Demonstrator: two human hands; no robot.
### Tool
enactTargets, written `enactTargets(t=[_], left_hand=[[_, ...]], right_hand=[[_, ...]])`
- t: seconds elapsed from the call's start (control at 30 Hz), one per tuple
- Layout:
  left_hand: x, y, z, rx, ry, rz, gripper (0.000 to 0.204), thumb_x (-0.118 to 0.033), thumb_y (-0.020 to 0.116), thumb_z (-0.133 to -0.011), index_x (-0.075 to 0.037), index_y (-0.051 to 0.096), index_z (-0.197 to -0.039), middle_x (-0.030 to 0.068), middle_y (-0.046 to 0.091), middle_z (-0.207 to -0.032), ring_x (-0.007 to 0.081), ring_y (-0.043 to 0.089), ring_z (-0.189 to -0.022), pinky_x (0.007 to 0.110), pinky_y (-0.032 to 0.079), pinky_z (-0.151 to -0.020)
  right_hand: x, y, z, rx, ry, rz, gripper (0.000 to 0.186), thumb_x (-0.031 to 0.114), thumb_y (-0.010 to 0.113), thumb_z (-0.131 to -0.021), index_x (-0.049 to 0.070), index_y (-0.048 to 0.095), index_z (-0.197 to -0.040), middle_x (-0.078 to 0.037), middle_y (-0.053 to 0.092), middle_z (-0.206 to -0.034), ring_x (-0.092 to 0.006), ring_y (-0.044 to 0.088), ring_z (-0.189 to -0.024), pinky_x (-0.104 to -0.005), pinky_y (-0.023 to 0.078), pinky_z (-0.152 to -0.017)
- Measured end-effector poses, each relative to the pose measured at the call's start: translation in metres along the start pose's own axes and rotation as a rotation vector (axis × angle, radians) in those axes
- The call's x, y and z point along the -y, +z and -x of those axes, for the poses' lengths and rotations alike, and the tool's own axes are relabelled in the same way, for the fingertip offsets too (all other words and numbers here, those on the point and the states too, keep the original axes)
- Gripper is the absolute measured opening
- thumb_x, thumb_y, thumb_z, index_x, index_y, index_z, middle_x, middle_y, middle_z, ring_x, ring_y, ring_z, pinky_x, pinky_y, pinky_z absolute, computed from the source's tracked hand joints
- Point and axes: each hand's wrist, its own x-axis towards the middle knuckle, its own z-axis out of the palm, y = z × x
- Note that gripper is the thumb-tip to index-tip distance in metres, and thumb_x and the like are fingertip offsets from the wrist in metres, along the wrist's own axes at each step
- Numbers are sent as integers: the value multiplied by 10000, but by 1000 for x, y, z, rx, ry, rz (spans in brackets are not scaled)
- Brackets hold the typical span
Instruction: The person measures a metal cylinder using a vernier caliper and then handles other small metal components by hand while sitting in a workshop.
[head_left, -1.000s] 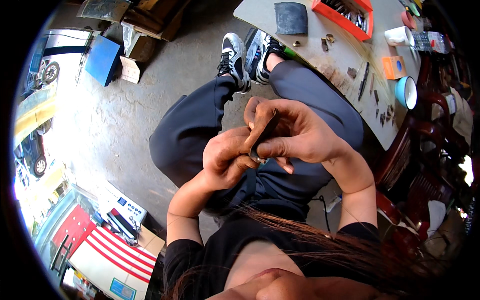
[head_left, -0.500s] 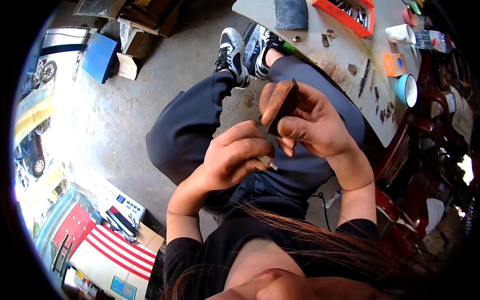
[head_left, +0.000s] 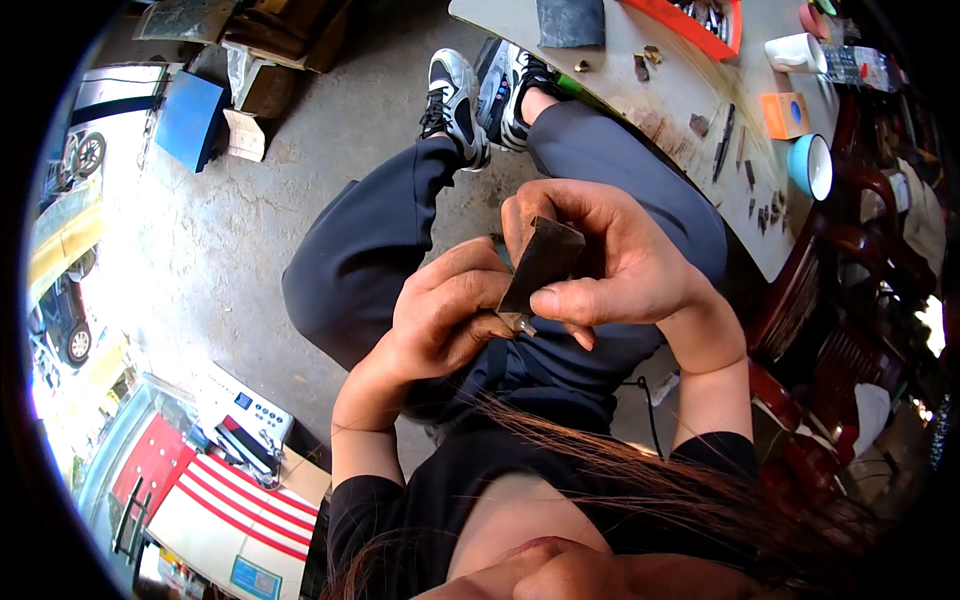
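Note:
My right hand [head_left: 632,262] pinches a small dark sheet [head_left: 542,264] between thumb and fingers; it looks like a folded piece of sandpaper. My left hand [head_left: 440,312] is closed around a small pale piece [head_left: 519,322], whose light tip pokes out past the fingers. What the piece is, I cannot make out, as the fingers cover most of it. The sheet's lower edge meets the pale piece above my lap. Both hands have dark smudges on the fingers.
To the right stands a pale table [head_left: 680,160] with a dark sheet [head_left: 571,22], a red box of tools [head_left: 715,38], a black pen [head_left: 724,143], an orange box [head_left: 785,116], a white mug [head_left: 796,53], a blue cup [head_left: 810,167] and dark crumbs. A blue box [head_left: 190,120] sits far left.
My right hand has come down and toward the left hand, bringing the dark sheet against the pale piece. The sheet has turned to show its broad face.

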Motion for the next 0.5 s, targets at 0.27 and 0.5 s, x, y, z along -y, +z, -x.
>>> enactTargets(t=[0.27,0.5], left_hand=[[-4,-1,-2,30,-24,-6,209,-163,684,-777,-11,607,-898,125,570,-820,271,573,-715,322,463,-620],[-3,-2,4,94,-138,12,198,-157,660,-815,-16,612,-946,156,602,-929,311,616,-836,342,488,-720]], right_hand=[[-2,-1,0,23,11,13,247,-4,660,-724,23,415,-741,-41,478,-732,-82,527,-510,-194,435,-407],[-3,-5,0,14,97,26,264,-9,671,-720,27,410,-727,-36,480,-730,-77,531,-505,-188,436,-407]])
